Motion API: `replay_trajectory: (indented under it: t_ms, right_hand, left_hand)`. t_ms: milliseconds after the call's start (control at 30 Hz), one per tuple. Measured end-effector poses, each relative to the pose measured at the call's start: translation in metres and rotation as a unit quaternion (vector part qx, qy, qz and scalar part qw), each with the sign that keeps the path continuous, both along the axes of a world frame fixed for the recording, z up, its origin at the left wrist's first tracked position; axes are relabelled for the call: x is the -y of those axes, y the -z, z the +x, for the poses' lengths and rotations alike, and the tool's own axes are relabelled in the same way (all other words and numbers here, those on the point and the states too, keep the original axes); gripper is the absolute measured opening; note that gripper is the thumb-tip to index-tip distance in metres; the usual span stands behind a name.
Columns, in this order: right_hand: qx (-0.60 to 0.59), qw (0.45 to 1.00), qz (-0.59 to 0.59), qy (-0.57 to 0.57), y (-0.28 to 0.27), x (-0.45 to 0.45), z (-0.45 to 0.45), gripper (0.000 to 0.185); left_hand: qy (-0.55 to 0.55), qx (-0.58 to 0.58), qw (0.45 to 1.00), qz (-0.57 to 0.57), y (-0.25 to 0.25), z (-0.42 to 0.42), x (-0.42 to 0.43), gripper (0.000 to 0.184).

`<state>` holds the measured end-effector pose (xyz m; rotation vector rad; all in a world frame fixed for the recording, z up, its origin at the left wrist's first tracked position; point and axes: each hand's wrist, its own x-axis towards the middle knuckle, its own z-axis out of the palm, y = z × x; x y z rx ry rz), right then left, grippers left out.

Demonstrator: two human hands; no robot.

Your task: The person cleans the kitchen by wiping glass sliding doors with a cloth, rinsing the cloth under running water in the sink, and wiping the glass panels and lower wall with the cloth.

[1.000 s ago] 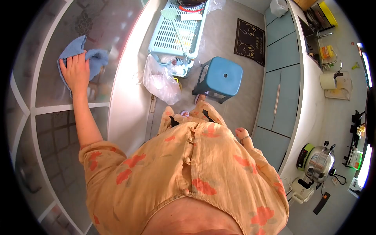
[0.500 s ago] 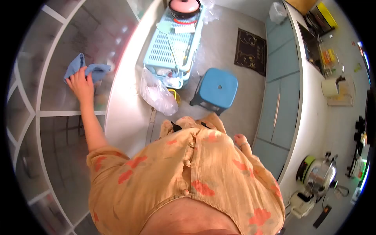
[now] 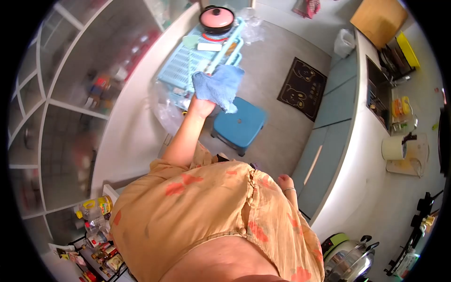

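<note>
My left hand (image 3: 203,106) is closed on a blue cloth (image 3: 218,85), held out in front of me over the floor, away from the glass panels (image 3: 105,56). The cloth hangs spread over the fingers and hides most of them. Behind it in view are the light-blue plastic rack (image 3: 176,66) and the blue stool (image 3: 240,123). My right hand (image 3: 284,181) hangs low at my side near the cabinet doors, its fingers curled, with nothing visible in them.
A pink-lidded pot (image 3: 216,18) stands on the rack. A clear plastic bag (image 3: 164,110) hangs beside it. A dark mat (image 3: 303,88) lies on the floor. Along the right runs a counter with a sink (image 3: 377,94) and a steel pot (image 3: 350,261). Bottles (image 3: 96,207) stand lower left.
My left hand has come off the glass panel and moved right with the blue cloth. The view has turned, bringing bottles into sight at lower left. My right hand stays low.
</note>
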<state>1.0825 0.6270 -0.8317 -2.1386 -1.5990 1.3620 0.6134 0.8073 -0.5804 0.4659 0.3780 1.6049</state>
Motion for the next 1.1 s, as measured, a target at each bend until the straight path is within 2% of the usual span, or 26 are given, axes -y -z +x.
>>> replay_trajectory:
  t_ms: [100,167,200,267,300,467,500,567,633,700,733,767,800,867,933,1000,1033,1100]
  right_hand:
    - [0.060,0.997,0.041,-0.001,-0.050,-0.027,0.035,0.030]
    - [0.045,0.997,0.063,0.012,-0.071,-0.039,0.055,0.030]
    - [0.026,0.996,0.089,0.013,-0.079,-0.044,0.064,0.031]
    - [0.008,0.995,0.094,0.032,-0.092,-0.051,0.074,0.032]
    - [-0.017,0.994,0.100,0.040,-0.097,-0.055,0.078,0.033]
    - [-0.100,0.988,0.101,0.058,-0.108,-0.081,0.087,0.035]
    - [-0.131,0.981,0.131,0.063,-0.115,-0.092,0.084,0.034]
    - [-0.190,0.964,0.176,0.066,-0.144,-0.123,0.077,0.032]
    - [-0.250,0.945,0.200,0.068,-0.181,-0.160,0.068,0.032]
    - [-0.303,0.926,0.215,0.066,-0.206,-0.203,0.062,0.032]
    - [-0.323,0.918,0.221,0.061,-0.213,-0.225,0.060,0.033]
    - [-0.334,0.911,0.232,0.067,-0.211,-0.249,0.057,0.036]
    - [-0.345,0.904,0.244,0.072,-0.208,-0.274,0.054,0.039]
    - [-0.396,0.888,0.177,0.151,-0.200,-0.325,0.047,0.049]
    - [-0.482,0.841,0.050,0.241,-0.211,-0.374,0.041,0.054]
    - [-0.649,0.735,0.044,0.193,-0.191,-0.426,0.041,0.056]
    - [-0.637,0.741,0.036,0.208,-0.191,-0.451,0.042,0.055]
    - [-0.596,0.765,0.027,0.244,-0.192,-0.500,0.048,0.046]
  left_hand:
    - [0.094,0.069,0.993,-0.034,-0.021,0.084,-0.030,0.035]
    - [0.194,0.208,0.959,0.010,-0.018,0.127,-0.042,0.040]
    - [0.204,0.213,0.956,0.008,-0.019,0.146,-0.047,0.040]
    - [0.232,0.156,0.960,0.027,-0.035,0.181,-0.051,0.035]
    - [0.210,0.135,0.968,-0.011,-0.034,0.195,-0.052,0.040]
    - [0.240,0.174,0.954,-0.045,-0.026,0.240,-0.080,0.049]
    - [0.233,0.159,0.958,-0.051,-0.025,0.246,-0.085,0.050]
    - [0.230,0.145,0.960,-0.062,-0.023,0.258,-0.095,0.051]
    - [0.250,0.179,0.950,-0.049,-0.018,0.272,-0.108,0.052]
    - [0.264,0.148,0.952,-0.056,0.010,0.281,-0.131,0.052]
    - [0.268,0.113,0.955,-0.058,0.019,0.288,-0.146,0.052]
    - [0.286,0.112,0.951,-0.036,0.005,0.297,-0.151,0.051]
    - [0.289,0.100,0.950,-0.060,0.014,0.304,-0.167,0.051]
    - [0.302,0.138,0.939,-0.092,0.023,0.323,-0.202,0.051]
    - [0.304,0.111,0.945,-0.043,0.021,0.343,-0.232,0.054]
    - [0.339,0.075,0.938,0.008,0.030,0.361,-0.282,0.058]
    - [0.362,0.082,0.928,0.036,0.026,0.368,-0.307,0.059]
    - [0.368,0.028,0.929,-0.007,0.028,0.378,-0.359,0.061]
